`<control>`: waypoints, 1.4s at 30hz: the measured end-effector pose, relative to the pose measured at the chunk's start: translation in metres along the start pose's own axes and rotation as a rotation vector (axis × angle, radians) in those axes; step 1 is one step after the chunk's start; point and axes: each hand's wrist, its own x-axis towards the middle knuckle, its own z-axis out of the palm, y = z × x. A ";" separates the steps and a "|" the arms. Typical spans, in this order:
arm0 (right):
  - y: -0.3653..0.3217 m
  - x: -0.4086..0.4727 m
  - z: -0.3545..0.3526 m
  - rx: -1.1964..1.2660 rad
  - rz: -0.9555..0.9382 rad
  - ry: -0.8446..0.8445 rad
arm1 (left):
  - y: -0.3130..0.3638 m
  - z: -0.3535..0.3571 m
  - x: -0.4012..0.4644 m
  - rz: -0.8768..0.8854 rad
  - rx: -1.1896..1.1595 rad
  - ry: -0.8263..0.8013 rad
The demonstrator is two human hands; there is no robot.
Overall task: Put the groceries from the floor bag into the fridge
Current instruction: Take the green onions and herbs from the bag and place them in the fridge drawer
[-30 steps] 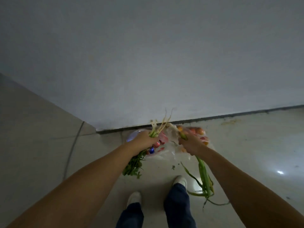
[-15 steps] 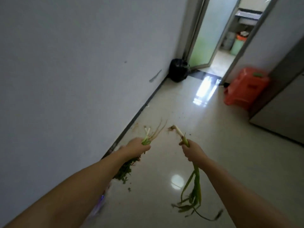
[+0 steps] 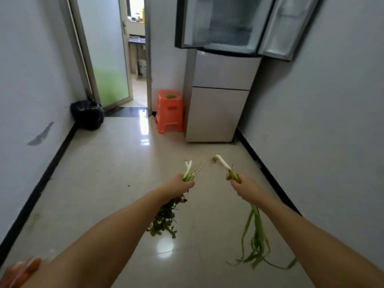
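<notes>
The left hand (image 3: 180, 185) is clenched around a bunch of leafy herbs (image 3: 165, 220), pale stem ends and thin roots sticking up out of the fist and the dark green leaves hanging below the wrist over the tiled floor (image 3: 108, 183). The right hand (image 3: 245, 187) grips a bunch of spring onions (image 3: 256, 242) near the white bulb end, which points up and to the left, while the long green leaves trail down under the forearm. The two bunches are held apart, side by side in mid-air. Ahead, at the far end of the floor against the right wall, stands the fridge (image 3: 220, 100) with both upper doors swung open and its lower drawers shut. An orange plastic stool (image 3: 170, 113) sits just beside the fridge on its left, with a small green object on top. A black rubbish bag (image 3: 87, 115) rests in the far left corner next to an open doorway. At the bottom left edge something orange and blurred (image 3: 22, 271) shows; what it is cannot be told
</notes>
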 end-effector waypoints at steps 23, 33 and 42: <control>0.092 0.319 -0.311 -0.064 -0.084 0.253 | 0.330 0.036 0.362 0.273 0.096 -0.023; 0.094 0.539 -0.432 -0.055 -0.230 0.330 | 0.461 -0.027 0.553 0.377 0.181 0.140; 0.075 0.767 -0.542 -0.056 -0.447 0.259 | 0.556 -0.082 0.747 0.316 0.072 0.347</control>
